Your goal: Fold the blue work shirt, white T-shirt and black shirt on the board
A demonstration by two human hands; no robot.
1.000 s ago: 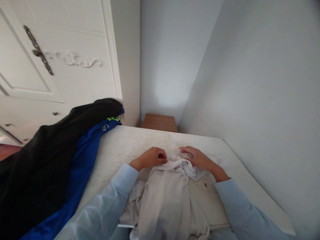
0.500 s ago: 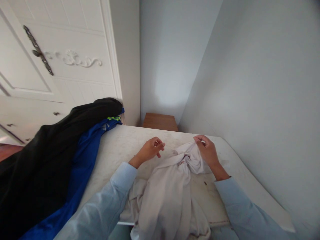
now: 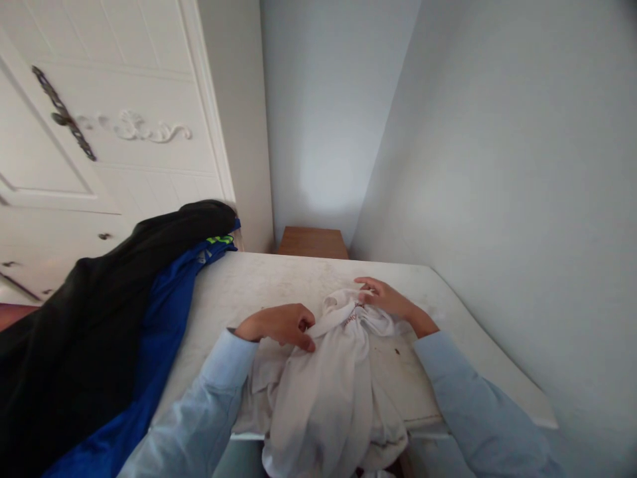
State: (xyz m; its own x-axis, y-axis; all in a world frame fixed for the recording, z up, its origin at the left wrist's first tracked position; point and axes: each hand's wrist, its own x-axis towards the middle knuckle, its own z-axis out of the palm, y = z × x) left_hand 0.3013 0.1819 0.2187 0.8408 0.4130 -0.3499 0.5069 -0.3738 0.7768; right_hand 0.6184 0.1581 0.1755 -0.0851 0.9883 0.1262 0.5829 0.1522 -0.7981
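A white shirt (image 3: pixel 323 398) with small dark red lettering lies crumpled on the white tabletop (image 3: pixel 239 279), its lower part hanging over the near edge. My left hand (image 3: pixel 279 325) is at the shirt's left side, fingers bent and a gap between them and the thumb; the thumb tip rests at the cloth. At the bunched upper end, beside the lettering, is my right hand (image 3: pixel 385 297). Its forefinger is stretched out and the other fingertips touch the fabric without visibly closing on it.
Black clothing (image 3: pixel 99 299) and a blue garment (image 3: pixel 172 299) with a yellow-green trim lie heaped on the left. Behind them stands a white wardrobe (image 3: pixel 149 66). A brown wooden surface (image 3: pixel 312 242) sits beyond the table, and a pale wall (image 3: pixel 497 166) borders the right.
My right hand has let go of the raised shirt edge and moved left and slightly down. My left hand has come down onto the shirt's left side. The view has shifted slightly right.
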